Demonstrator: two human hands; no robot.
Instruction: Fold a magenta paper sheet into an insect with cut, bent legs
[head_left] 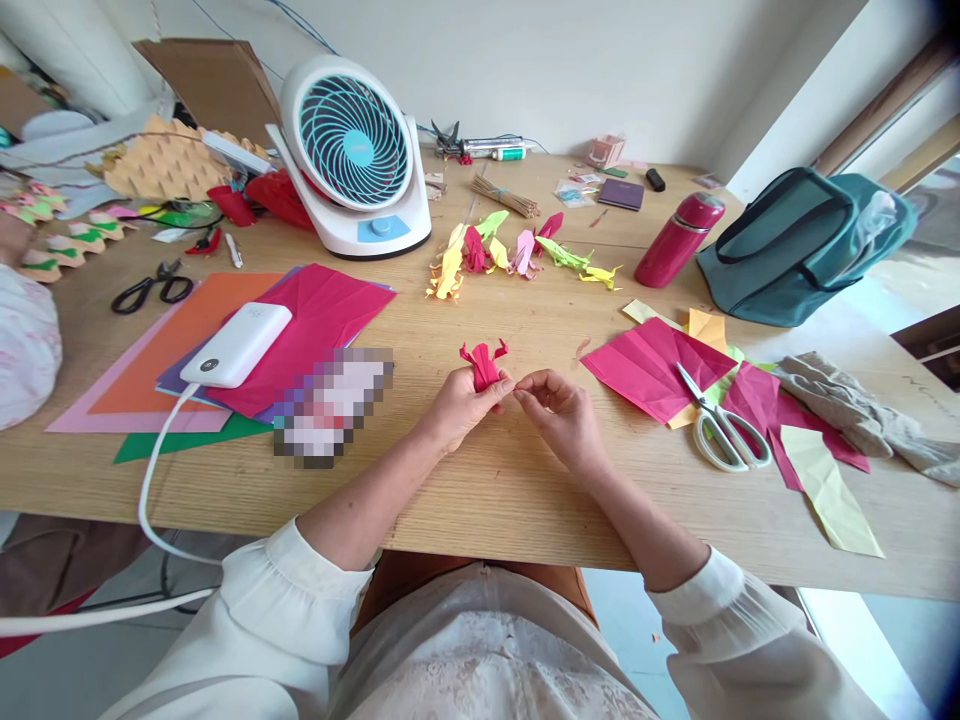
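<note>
A small red folded-paper frog (485,368) is held over the table by my left hand (459,408), its thumb and fingers closed round the lower body. Two thin curled legs stick out at the frog's top. My right hand (561,415) is just to the right, thumb and forefinger pinched at a thin tip on the frog's near right side; most of that tip is hidden by the fingers. Beyond my hands lie several finished paper frogs (450,265) in yellow, green, pink and red.
White scissors (724,425) rest on red paper sheets (652,370) at right, near a red bottle (680,238) and a teal bag (806,245). Coloured paper (322,320) and a white power bank (238,343) lie left. A fan (356,150) stands behind; another person's sleeve (26,350) shows far left.
</note>
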